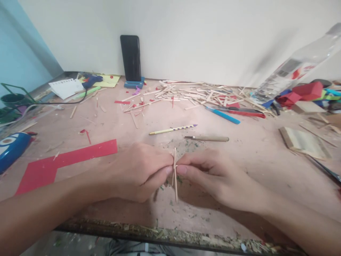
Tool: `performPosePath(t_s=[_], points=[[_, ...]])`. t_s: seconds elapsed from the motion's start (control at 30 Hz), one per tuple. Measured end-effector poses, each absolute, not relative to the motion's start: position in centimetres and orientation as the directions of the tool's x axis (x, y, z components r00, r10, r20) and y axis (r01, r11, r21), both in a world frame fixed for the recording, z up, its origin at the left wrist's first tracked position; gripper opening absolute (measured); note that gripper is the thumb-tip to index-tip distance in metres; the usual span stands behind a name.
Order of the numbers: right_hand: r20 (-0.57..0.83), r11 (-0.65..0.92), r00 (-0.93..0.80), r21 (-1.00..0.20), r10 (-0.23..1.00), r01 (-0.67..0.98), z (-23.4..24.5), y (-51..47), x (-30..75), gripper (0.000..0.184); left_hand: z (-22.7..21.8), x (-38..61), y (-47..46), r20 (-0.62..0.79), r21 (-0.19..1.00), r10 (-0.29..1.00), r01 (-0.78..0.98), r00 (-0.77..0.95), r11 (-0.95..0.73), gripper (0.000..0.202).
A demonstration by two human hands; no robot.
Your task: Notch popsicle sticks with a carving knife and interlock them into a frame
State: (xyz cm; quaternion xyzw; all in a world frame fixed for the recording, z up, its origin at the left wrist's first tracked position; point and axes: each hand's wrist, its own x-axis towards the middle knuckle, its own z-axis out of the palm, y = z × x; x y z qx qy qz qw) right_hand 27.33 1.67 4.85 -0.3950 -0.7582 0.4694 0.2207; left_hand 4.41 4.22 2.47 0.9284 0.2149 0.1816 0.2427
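Observation:
Thin wooden sticks (176,188) stand out between my two hands, a little above the table near its front edge. My left hand (145,170) pinches them from the left with thumb and forefinger. From the other side, my right hand (210,174) closes thumb and fingertips on the same sticks. Two sticks seem to lie side by side or slightly crossed; the fingers hide where they meet. Just beyond my hands lie a wooden-handled carving tool (210,138) and a patterned pencil (173,129).
Behind are a pile of wooden sticks (183,92), a blue pen-like tool (223,115), red-handled scissors (246,112) and a phone (130,58) on a blue stand. Red paper (87,153) lies left. A tilted plastic bottle (295,67) and a wood block (306,142) are right.

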Motion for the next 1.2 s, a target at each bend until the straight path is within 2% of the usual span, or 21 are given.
performPosePath(t_s=[0.07, 0.13, 0.3, 0.37, 0.43, 0.5, 0.53, 0.6, 0.63, 0.7, 0.83, 0.97, 1.07, 1.2], points=[[-0.030, 0.266, -0.620, -0.886, 0.784, 0.380, 4.7, 1.6, 27.3, 0.026, 2.2, 4.4, 4.1, 0.278, 0.492, 0.447, 0.274, 0.850, -0.827, 0.028], [-0.026, 0.292, -0.631, -0.871, 0.776, 0.395, 4.4, 1.5, 27.3, 0.028, 2.0, 4.4, 3.9, 0.257, 0.495, 0.451, 0.285, 0.855, -0.821, 0.028], [0.009, 0.357, -0.629, -0.830, 0.777, 0.429, 4.2, 1.4, 27.1, 0.029, 2.2, 4.4, 3.9, 0.170, 0.547, 0.537, 0.374, 0.826, -0.749, 0.028], [0.011, 0.358, -0.629, -0.829, 0.777, 0.429, 4.5, 1.4, 27.1, 0.026, 2.5, 4.4, 4.0, 0.115, 0.616, 0.579, 0.400, 0.807, -0.679, 0.030], [0.011, 0.341, -0.606, -0.835, 0.795, 0.432, 5.0, 1.6, 27.3, 0.024, 2.7, 4.4, 4.1, 0.061, 0.757, 0.616, 0.366, 0.786, -0.542, 0.032], [0.040, 0.312, -0.528, -0.844, 0.848, 0.437, 5.5, 1.8, 27.6, 0.029, 2.6, 4.4, 4.3, -0.009, 0.943, 0.652, 0.224, 0.758, -0.247, 0.032], [0.071, 0.302, -0.471, -0.848, 0.879, 0.435, 5.6, 1.9, 27.8, 0.030, 2.4, 4.4, 4.3, -0.042, 0.989, 0.661, 0.127, 0.749, -0.082, 0.031], [0.164, 0.325, -0.380, -0.852, 0.910, 0.411, 5.7, 2.1, 28.1, 0.024, 1.7, 4.4, 4.5, -0.114, 0.982, 0.652, -0.013, 0.750, 0.187, 0.027], [0.208, 0.354, -0.366, -0.847, 0.907, 0.396, 5.5, 2.1, 28.1, 0.017, 1.4, 4.4, 4.6, -0.133, 0.965, 0.643, -0.051, 0.754, 0.259, 0.026], [0.286, 0.442, -0.407, -0.818, 0.868, 0.369, 5.1, 2.1, 28.1, 0.010, 0.7, 4.5, 4.7, -0.135, 0.952, 0.636, -0.079, 0.760, 0.296, 0.025], [0.379, 0.590, -0.502, -0.716, 0.777, 0.373, 4.2, 1.7, 27.6, 0.020, 0.1, 4.6, 4.7, -0.133, 0.933, 0.633, -0.119, 0.763, 0.339, 0.026], [0.366, 0.597, -0.507, -0.678, 0.780, 0.430, 3.8, 1.5, 27.4, 0.012, 0.0, 4.7, 4.5, -0.126, 0.928, 0.635, -0.135, 0.763, 0.347, 0.025], [0.373, 0.622, -0.527, -0.645, 0.764, 0.444, 3.6, 1.6, 27.6, 0.015, 0.0, 4.7, 4.5, -0.117, 0.928, 0.642, -0.147, 0.758, 0.342, 0.025], [0.380, 0.606, -0.508, -0.678, 0.773, 0.416, 3.4, 1.5, 27.7, 0.017, 0.1, 4.6, 4.5, -0.121, 0.921, 0.644, -0.157, 0.756, 0.357, 0.024]])
